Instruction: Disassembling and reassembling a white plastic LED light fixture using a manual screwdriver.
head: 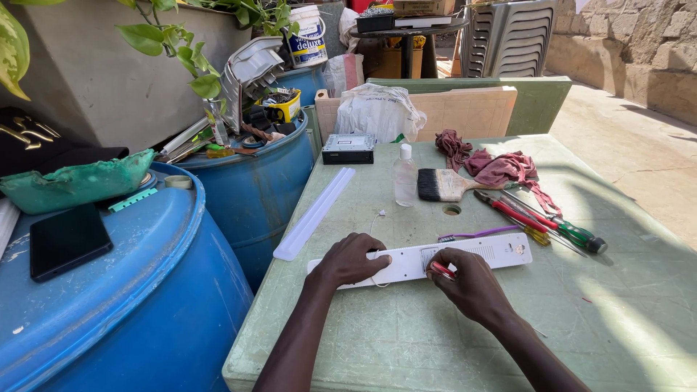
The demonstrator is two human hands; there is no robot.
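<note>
On pale green table — left hand, right hand pressing long white plastic bar

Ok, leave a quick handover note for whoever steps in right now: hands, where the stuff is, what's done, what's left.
Left hand: flat on the left end of the long white casing, pinning it to the green table.
Right hand: on the casing's middle, gripping a small red-handled tool; its tip is hidden.
Nearby: a white cover strip lies apart to the left; screwdrivers, paintbrush, clear bottle and rag sit behind the casing.
Done: the strip lies separate from the casing.
Left: whatever the tool is working on; no progress can be read from this view.
</note>
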